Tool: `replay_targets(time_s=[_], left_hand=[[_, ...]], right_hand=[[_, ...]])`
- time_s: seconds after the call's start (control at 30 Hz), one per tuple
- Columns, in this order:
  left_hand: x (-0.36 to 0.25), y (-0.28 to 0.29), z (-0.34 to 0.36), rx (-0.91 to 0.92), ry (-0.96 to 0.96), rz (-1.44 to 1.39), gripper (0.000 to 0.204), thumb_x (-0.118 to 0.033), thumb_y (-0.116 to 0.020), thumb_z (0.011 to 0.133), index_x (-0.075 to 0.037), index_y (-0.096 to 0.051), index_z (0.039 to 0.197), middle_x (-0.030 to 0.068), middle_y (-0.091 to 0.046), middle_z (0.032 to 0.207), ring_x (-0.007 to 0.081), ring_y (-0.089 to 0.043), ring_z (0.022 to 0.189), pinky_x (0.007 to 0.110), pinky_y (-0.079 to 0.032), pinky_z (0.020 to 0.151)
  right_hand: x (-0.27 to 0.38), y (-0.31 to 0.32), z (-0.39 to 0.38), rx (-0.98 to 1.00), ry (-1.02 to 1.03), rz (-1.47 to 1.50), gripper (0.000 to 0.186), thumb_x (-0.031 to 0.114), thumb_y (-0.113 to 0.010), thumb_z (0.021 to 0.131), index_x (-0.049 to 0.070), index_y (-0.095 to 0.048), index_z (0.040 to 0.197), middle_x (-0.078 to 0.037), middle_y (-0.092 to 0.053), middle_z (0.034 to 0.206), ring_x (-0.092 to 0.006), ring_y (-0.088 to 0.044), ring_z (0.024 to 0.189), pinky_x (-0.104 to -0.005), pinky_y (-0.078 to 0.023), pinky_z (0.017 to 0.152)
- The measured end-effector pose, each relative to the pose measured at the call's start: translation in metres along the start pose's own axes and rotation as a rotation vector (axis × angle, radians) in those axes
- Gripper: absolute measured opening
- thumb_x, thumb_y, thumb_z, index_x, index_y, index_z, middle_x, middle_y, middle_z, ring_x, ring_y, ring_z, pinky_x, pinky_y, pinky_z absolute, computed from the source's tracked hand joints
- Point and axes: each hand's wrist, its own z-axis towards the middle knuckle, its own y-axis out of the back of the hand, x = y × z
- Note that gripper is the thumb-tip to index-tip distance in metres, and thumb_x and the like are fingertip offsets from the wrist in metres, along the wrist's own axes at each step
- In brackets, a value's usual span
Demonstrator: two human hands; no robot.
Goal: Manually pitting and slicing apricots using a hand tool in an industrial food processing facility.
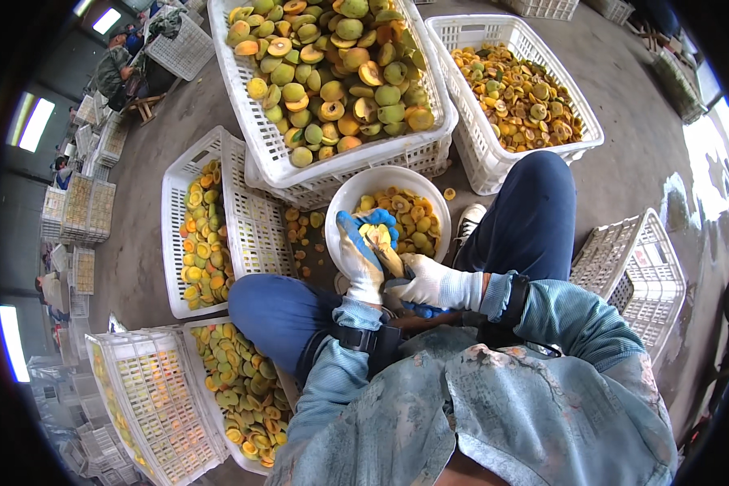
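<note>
My left hand [363,257], in a white glove with blue coating, is closed around a pale yellow piece of cut fruit [376,235] over a white bowl. My right hand [441,283], gloved the same way, grips a tan, wooden-looking tool [392,261] whose tip meets the fruit; its working end is hidden. The round white bowl [339,199] stands between my knees and contains many yellow-orange fruit halves [414,220]. Just beyond it, a large white crate [332,166] is heaped with green and orange halved fruit [324,77] that looks like apricots or small peaches.
Another white crate [543,150] at the far right bears darker cut pieces. Crates of fruit halves stand at my left [170,219] and lower left [194,356]. An overturned-looking crate [636,267] lies at right. Fruit scraps [301,235] dot the floor. People work among stacked crates [89,206] farther left.
</note>
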Motion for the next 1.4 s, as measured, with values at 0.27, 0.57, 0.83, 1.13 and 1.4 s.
replay_targets(time_s=[0.27, 0.57, 0.83, 1.13, 1.4], left_hand=[[-0.019, 0.003, 0.006, 0.166, 0.177, 0.383, 0.063, -0.059, -0.035, 0.088, 0.000, -0.056, 0.079, 0.0126, -0.059, 0.068, 0.0190, -0.055, 0.051, 0.027, -0.046, 0.048], [-0.018, -0.003, -0.003, 0.142, 0.074, 0.139, 0.058, -0.054, -0.038, 0.089, 0.000, -0.056, 0.083, 0.0143, -0.059, 0.067, 0.0199, -0.055, 0.049, 0.028, -0.046, 0.045], [0.012, 0.043, 0.010, -0.178, 0.211, -0.176, 0.057, -0.056, -0.037, 0.088, -0.004, -0.058, 0.099, 0.0096, -0.062, 0.087, 0.0222, -0.058, 0.063, 0.033, -0.049, 0.051], [-0.143, 0.096, 0.046, -0.317, -0.514, -0.668, 0.055, -0.041, -0.050, 0.087, 0.004, -0.046, 0.117, 0.0155, -0.055, 0.111, 0.0246, -0.058, 0.094, 0.033, -0.050, 0.087], [-0.132, 0.046, 0.096, -0.084, -0.328, 0.204, 0.059, -0.040, -0.061, 0.081, -0.004, -0.043, 0.124, 0.0147, -0.053, 0.111, 0.0285, -0.055, 0.097, 0.041, -0.050, 0.081]], right_hand=[[0.002, 0.024, -0.001, 0.355, -0.078, 0.335, 0.022, 0.003, -0.059, 0.074, 0.004, -0.059, 0.095, -0.007, -0.059, 0.077, -0.0177, -0.059, 0.073, -0.0270, -0.046, 0.064], [0.012, 0.015, -0.011, 0.351, -0.318, 0.844, 0.009, 0.009, -0.062, 0.079, 0.006, -0.057, 0.087, -0.003, -0.053, 0.065, -0.0129, -0.053, 0.052, -0.0252, -0.041, 0.047], [-0.025, -0.003, 0.011, 0.171, 0.140, 0.238, 0.025, 0.014, -0.064, 0.079, 0.001, -0.059, 0.100, -0.002, -0.060, 0.079, -0.0112, -0.058, 0.076, -0.0234, -0.046, 0.066], [0.022, 0.020, 0.030, -0.134, 0.022, -0.226, 0.030, 0.017, -0.057, 0.083, 0.003, -0.053, 0.109, -0.008, -0.061, 0.075, -0.0183, -0.060, 0.063, -0.0319, -0.049, 0.055], [-0.012, 0.030, 0.025, -0.188, -0.092, -0.873, 0.034, 0.023, -0.035, 0.092, -0.003, -0.050, 0.108, -0.018, -0.064, 0.080, -0.0320, -0.064, 0.076, -0.0393, -0.051, 0.067]])
